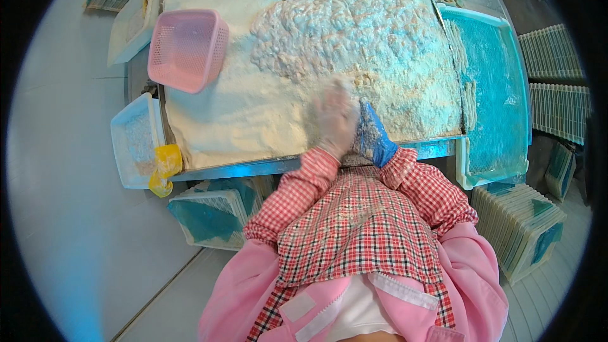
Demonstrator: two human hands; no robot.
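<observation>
My left hand (pixel 335 114), in a clear glove over a checked sleeve, is slightly blurred above the powder near the table's front edge, with fingers stretched out. My right hand (pixel 373 133), in a powder-dusted blue glove, is close beside it at the right, its fingers partly hidden and their grip unclear. Around both hands lies pale powder (pixel 221 126) on the table, with coarse crumbly powder (pixel 424 111) to the right. Beyond them are mounds of wet, lumpy white pieces (pixel 335 28), partly coated in powder.
A pink perforated basket (pixel 187 47) stands at back left. A white tub (pixel 135 152) with yellow plastic hangs at left. A turquoise mesh tray (pixel 491 101) lines the right side. Stacked trays (pixel 209 215) are below the table at left, with more stacks (pixel 513 228) at right.
</observation>
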